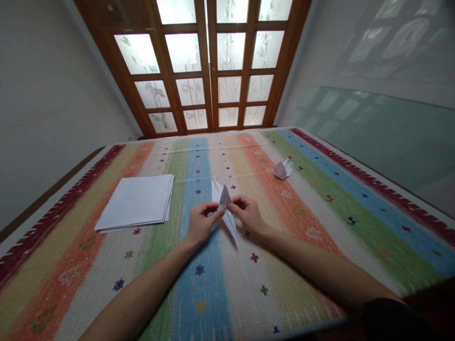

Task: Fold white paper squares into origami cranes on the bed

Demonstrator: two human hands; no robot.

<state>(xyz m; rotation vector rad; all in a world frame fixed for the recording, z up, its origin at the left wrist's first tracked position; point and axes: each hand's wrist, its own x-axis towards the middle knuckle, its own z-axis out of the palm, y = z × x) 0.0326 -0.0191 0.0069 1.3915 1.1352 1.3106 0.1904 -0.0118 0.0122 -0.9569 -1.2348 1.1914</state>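
A white folded paper figure (230, 223) with long pointed ends is held up between both hands, over the middle of the striped tablecloth. One narrow point reaches down toward me, and a wider grey-shaded flap rises to a tip at the top. My left hand (203, 220) pinches its left side between thumb and fingers. On the other side, my right hand (248, 214) grips the edge near the centre, fingers curled and closed. Some of the paper lies hidden behind the fingertips.
To the left lies a stack of white paper sheets (137, 201). A finished-looking white paper crane (282, 169) sits at the right, farther back. The striped tablecloth (199, 293) covers the table, with a wooden glass-paned door (212, 94) behind it and walls at both sides.
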